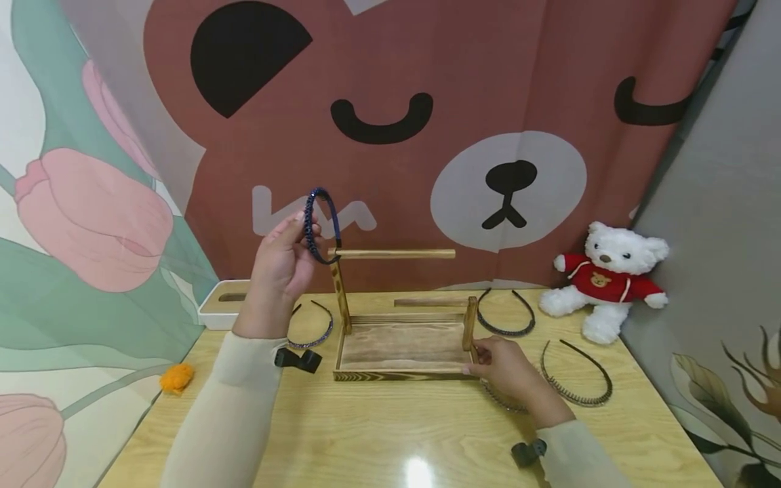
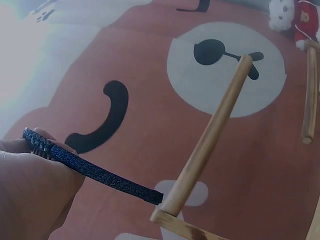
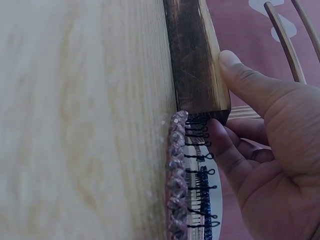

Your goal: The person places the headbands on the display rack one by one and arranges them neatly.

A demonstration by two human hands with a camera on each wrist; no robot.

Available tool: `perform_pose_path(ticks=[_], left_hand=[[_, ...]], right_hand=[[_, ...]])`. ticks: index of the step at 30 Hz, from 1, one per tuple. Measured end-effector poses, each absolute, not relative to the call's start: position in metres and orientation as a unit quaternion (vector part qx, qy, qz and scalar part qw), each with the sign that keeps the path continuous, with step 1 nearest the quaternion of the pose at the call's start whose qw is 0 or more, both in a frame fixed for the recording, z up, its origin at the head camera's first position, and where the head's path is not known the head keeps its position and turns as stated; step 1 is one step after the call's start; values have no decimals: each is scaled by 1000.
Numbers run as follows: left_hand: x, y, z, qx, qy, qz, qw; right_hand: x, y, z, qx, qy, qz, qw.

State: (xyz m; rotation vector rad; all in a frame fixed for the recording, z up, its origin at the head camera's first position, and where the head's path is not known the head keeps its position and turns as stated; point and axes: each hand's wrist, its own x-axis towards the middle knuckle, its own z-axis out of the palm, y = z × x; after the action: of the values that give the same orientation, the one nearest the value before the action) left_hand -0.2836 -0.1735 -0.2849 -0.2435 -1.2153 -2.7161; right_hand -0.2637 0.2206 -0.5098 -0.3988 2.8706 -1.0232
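My left hand (image 1: pixel 283 254) pinches a dark blue beaded headband (image 1: pixel 308 224), raised at the left end of the upper rod (image 1: pixel 396 254) of a wooden stand (image 1: pixel 396 375). In the left wrist view, the headband's far tip (image 2: pixel 155 196) overlaps the rod's base where it meets the upright. My right hand (image 1: pixel 506 366) grips the stand's front right corner, thumb on its edge and fingers round the end. Right below that hand, a pink beaded headband (image 3: pixel 177 175) with black wire loops lies against the corner, partly hidden in the head view.
A shorter rod (image 1: pixel 427 302) extends from the right upright. More headbands lie around: a blue one (image 1: pixel 311 343) at left, dark ones (image 1: pixel 509 332) (image 1: pixel 579 401) at right. A white teddy bear (image 1: pixel 610 281), white box (image 1: pixel 219 318) and orange pompom (image 1: pixel 176 378) sit near the edges.
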Motion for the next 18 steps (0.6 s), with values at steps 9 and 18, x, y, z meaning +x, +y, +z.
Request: perform_pose_path(ticks=[9,18], left_hand=[[-291,-174,-309,-50,-426,-901,66],[-296,-165,-345,-13,-449,-892,38]], right_hand=[[-265,219,-509,-129,934,-331,34],[-264,219,-510,-132,935,-327,28]])
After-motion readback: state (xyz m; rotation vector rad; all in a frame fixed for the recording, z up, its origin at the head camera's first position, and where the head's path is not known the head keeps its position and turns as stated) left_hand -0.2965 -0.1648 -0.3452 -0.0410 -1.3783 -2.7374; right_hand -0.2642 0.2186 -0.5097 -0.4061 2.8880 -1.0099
